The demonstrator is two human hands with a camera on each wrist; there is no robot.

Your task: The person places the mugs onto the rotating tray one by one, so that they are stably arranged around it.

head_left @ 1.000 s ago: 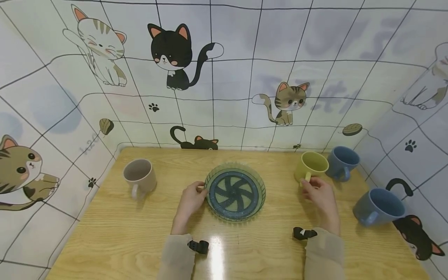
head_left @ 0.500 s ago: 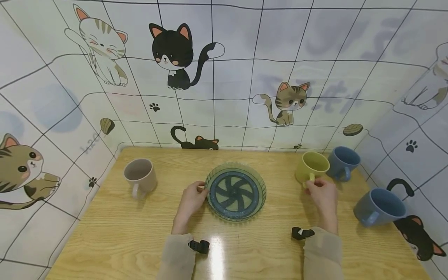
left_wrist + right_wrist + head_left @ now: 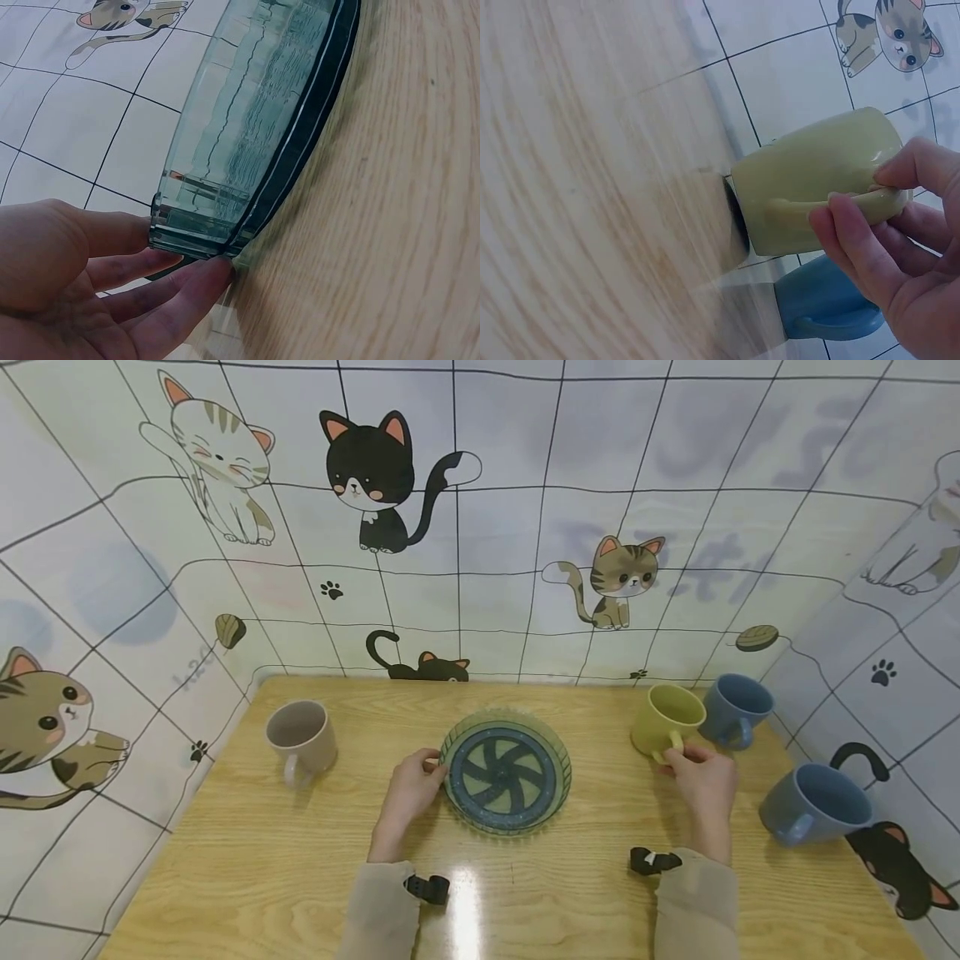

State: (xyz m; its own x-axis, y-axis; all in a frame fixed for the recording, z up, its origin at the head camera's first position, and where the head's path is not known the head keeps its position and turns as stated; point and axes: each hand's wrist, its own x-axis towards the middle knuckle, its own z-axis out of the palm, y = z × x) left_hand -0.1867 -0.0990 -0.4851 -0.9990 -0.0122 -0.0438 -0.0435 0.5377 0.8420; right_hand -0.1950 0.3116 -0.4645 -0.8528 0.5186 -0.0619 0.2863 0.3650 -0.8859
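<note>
My right hand (image 3: 701, 772) pinches the handle of a yellow-green mug (image 3: 666, 717) between thumb and fingers. In the right wrist view the mug (image 3: 810, 180) has its base close over the wooden table. My left hand (image 3: 412, 789) holds the left edge of a round, clear greenish glass dish (image 3: 504, 822) with a dark blue pinwheel pattern. The left wrist view has the thumb at the rim of the dish (image 3: 247, 112) and fingertips low on its wall.
A beige-pink mug (image 3: 302, 739) stands at the left of the wooden table (image 3: 262, 860). A blue mug (image 3: 737, 706) is right behind the yellow-green one, and another blue mug (image 3: 816, 806) stands nearer at right. A cat-patterned wall (image 3: 495, 593) surrounds the table.
The yellow-green mug's handle has turned toward the right, and my right hand has shifted slightly right with it. My left hand and the dish stay in place.
</note>
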